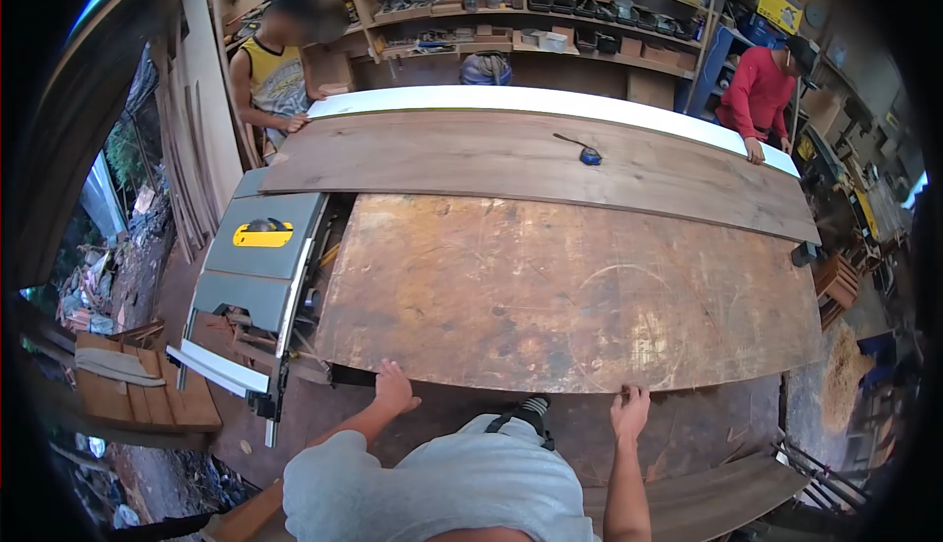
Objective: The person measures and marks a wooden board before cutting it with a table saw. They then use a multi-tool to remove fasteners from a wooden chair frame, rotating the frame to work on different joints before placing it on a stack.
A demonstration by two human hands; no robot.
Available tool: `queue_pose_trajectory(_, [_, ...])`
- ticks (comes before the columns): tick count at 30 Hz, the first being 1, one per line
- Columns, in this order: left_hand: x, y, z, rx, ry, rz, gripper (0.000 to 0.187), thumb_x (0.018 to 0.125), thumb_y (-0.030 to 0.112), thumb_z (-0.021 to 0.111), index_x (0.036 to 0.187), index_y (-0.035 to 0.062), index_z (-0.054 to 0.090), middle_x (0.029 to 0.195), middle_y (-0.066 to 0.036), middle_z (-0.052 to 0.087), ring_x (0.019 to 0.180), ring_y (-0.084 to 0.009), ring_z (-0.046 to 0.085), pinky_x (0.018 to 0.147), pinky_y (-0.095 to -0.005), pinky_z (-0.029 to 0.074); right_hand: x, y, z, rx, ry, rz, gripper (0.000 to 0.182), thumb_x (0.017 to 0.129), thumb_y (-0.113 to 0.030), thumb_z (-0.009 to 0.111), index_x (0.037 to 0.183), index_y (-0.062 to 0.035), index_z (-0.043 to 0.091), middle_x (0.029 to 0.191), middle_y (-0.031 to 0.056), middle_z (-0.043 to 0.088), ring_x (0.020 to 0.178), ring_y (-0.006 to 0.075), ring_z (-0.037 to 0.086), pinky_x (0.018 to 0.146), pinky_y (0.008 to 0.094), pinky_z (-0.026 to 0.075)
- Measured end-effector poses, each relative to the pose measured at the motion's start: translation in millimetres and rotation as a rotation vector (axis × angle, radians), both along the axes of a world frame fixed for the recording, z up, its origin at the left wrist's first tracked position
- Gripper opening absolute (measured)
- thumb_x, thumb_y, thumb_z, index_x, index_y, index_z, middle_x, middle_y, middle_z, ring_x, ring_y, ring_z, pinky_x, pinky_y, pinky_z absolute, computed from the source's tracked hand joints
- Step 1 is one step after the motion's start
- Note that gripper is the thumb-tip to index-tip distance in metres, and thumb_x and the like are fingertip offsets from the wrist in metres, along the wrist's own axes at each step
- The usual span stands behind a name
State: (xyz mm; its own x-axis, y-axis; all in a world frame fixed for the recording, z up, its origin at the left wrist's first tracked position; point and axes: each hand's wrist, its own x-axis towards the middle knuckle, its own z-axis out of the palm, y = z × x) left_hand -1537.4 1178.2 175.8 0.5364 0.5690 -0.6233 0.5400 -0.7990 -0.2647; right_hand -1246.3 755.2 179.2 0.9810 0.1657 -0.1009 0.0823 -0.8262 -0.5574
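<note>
My left hand [395, 390] is at the near left edge of the worn plywood worktable [550, 287], fingers apart and holding nothing. Further right, my right hand [630, 411] has its fingertips right at the same near edge, fingers loosely bent with nothing in them. Across the far half of the table lies a long wide brown plank [442, 156]. A blue tape measure [589, 156] rests on the plank with a short length of blade out. Behind the plank runs a long white board [491, 98].
A person in a yellow top [270, 76] touches the white board's left end; a person in a red shirt [756, 90] has a hand on its right end. A table saw [260, 257] stands at the left. Shelves of tools [530, 41] line the back wall.
</note>
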Motion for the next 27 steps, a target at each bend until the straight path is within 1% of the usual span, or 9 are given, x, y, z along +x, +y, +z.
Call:
queue_pose_trajectory(4, [10,-1,0,-0.034,0.060,0.069,0.120,0.082,0.070,0.063,0.148,-0.0186,0.017,0.153,-0.044,0.016,0.146,-0.0513,0.023,0.116,-0.0482,0.032,5,-16,-1,-0.070,-0.155,0.045,0.049,0.079,-0.011,0.067,0.127,-0.0025,0.060,0.137,0.0216,0.050,0.127,0.0383,0.048,0.106,0.0434,0.042])
queue_pose_trajectory(7, [10,-11,7,0.067,0.004,0.061,0.108,0.083,0.069,0.061,0.148,-0.0118,0.032,0.152,-0.036,0.031,0.142,-0.0467,0.034,0.114,-0.0494,0.034,12,-30,-8,-0.085,-0.221,0.106,0.065,0.077,-0.008,0.067,0.139,-0.0010,0.050,0.145,0.0235,0.044,0.133,0.0413,0.042,0.111,0.0441,0.038])
queue_pose_trajectory(10, [49,24,14,-0.271,0.205,-0.034,0.090,0.083,0.067,0.061,0.140,-0.0007,0.051,0.142,-0.026,0.052,0.132,-0.0408,0.050,0.110,-0.0498,0.039,11,-32,-12,-0.143,-0.159,0.159,0.082,0.073,-0.007,0.069,0.148,-0.0024,0.037,0.151,0.0250,0.036,0.139,0.0448,0.035,0.115,0.0455,0.034])
queue_pose_trajectory(13, [125,-6,29,-0.247,-0.408,0.141,0.067,0.083,0.061,0.061,0.121,0.0059,0.067,0.119,-0.024,0.066,0.112,-0.0416,0.062,0.096,-0.0521,0.048,6,-34,-17,-0.149,-0.105,0.186,0.091,0.071,-0.008,0.071,0.152,-0.0027,0.030,0.155,0.0253,0.029,0.143,0.0456,0.028,0.115,0.0472,0.033])
queue_pose_trajectory(16, [229,-69,44,-0.267,-0.705,-0.014,0.058,0.081,0.058,0.067,0.097,0.0023,0.070,0.112,-0.026,0.067,0.102,-0.0419,0.065,0.085,-0.0526,0.051,10,-40,-21,-0.127,-0.084,0.206,0.091,0.071,-0.008,0.071,0.152,-0.0020,0.030,0.156,0.0251,0.027,0.144,0.0453,0.026,0.116,0.0482,0.032])
queue_pose_trajectory(18, [285,-112,-4,-0.293,-0.917,-0.319,0.065,0.081,0.059,0.065,0.116,0.0043,0.068,0.106,-0.022,0.070,0.099,-0.0393,0.067,0.085,-0.0512,0.052,9,-46,-20,-0.122,-0.080,0.220,0.089,0.071,-0.008,0.071,0.151,-0.0021,0.032,0.155,0.0251,0.029,0.144,0.0455,0.026,0.116,0.0487,0.032])
queue_pose_trajectory(19, [315,-150,29,-0.307,-0.696,-0.247,0.063,0.080,0.055,0.067,0.118,0.0053,0.068,0.106,-0.021,0.070,0.098,-0.0396,0.067,0.083,-0.0520,0.052,10,-49,-17,-0.118,-0.086,0.235,0.088,0.071,-0.008,0.070,0.151,-0.0024,0.034,0.155,0.0251,0.030,0.143,0.0457,0.027,0.116,0.0490,0.032])
queue_pose_trajectory(22, [368,-232,2,-0.319,-0.914,-0.503,0.075,0.079,0.052,0.067,0.137,0.0069,0.056,0.144,-0.025,0.049,0.123,-0.0436,0.056,0.109,-0.0628,0.031,21,-60,-20,-0.080,-0.100,0.306,0.080,0.072,-0.008,0.070,0.146,-0.0027,0.041,0.151,0.0253,0.035,0.140,0.0465,0.032,0.115,0.0491,0.032])
queue_pose_trajectory(27, [398,-324,12,-0.376,-0.437,-0.440,0.088,0.082,0.049,0.067,0.150,0.0039,0.038,0.157,-0.029,0.028,0.143,-0.0471,0.032,0.118,-0.0623,0.018,59,-104,-6,0.008,-0.161,0.328,0.067,0.074,-0.010,0.069,0.138,-0.0009,0.051,0.146,0.0259,0.042,0.136,0.0465,0.037,0.114,0.0492,0.033])
